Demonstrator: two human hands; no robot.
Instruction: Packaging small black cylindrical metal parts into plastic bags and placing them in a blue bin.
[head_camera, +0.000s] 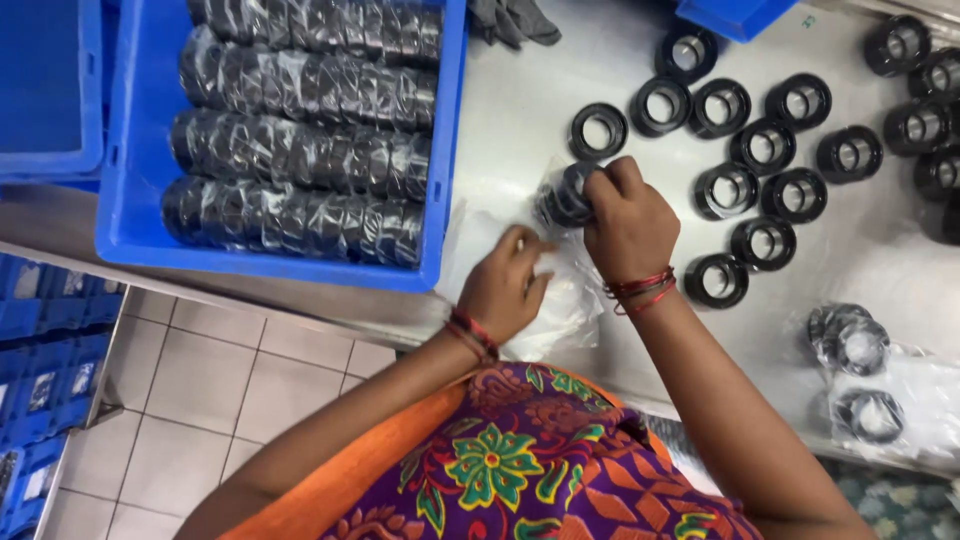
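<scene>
At centre frame, the right hand grips a black ring part half inside a clear plastic bag, whose edge the left hand pinches flat. The part looks stiff and light, best held by its rim; the film is probably slippery. Loose rings dot the steel counter at upper right, a blue crate of wrapped stacks at upper left, above a tiled floor.

Bare steel table open between blue crate and loose black rings — a narrow lane, crate wall blocking the left, rings crowding the right, bagged rings near the front-right edge, grey cloth at the back.
</scene>
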